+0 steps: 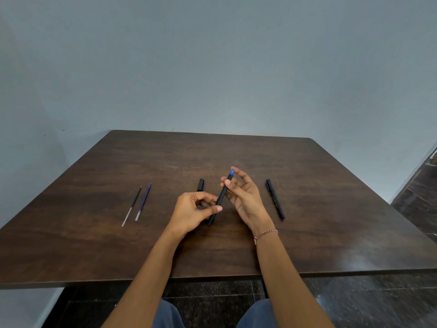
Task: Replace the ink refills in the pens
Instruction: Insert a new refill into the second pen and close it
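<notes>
Dark wood tabletop (307, 185), seen from above. A black pen (221, 196), uncapped, is held between both hands, its long axis running from near the person up and away to a blue tip. The left hand (191, 214) pinches the lower barrel. The right hand (246, 197) pinches just below the tip, other fingers spread. Two spare refills (143, 201) lie well apart to the left, nearer the left hand. A second pen (275, 198) lies to the right.

A dark wooden surface (212, 150) is being backed by a plain grey-blue wall (212, 55); dark speckled floor (366, 299) is being shown below.
</notes>
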The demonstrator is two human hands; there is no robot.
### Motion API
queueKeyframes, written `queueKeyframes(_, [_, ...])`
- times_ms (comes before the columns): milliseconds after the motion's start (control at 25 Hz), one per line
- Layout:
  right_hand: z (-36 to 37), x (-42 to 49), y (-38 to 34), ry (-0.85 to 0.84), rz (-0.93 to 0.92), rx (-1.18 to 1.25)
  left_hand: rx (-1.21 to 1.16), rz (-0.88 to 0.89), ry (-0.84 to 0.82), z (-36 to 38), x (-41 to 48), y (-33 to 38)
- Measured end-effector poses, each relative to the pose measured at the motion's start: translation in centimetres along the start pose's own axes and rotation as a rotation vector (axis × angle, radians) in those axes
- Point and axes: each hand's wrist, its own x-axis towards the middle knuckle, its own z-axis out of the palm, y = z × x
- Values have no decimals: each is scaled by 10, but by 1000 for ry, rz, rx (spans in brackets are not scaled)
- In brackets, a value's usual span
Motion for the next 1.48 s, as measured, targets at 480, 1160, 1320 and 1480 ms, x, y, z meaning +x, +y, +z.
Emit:
queueKeyframes(480, [2,-2,-4,127,50,47,-4,-6,-6,1,-1,3])
queueKeyframes(1160, [1,0,-4,137,-24,42,5,7,-21,0,-1,5])
queueKeyframes(1320, [2,0,-3,158,18,-27,19,8,-22,1,-1,4])
queueKeyframes(1480, [1,1,-3,165,58,29,17,-1,-9,1,0,2])
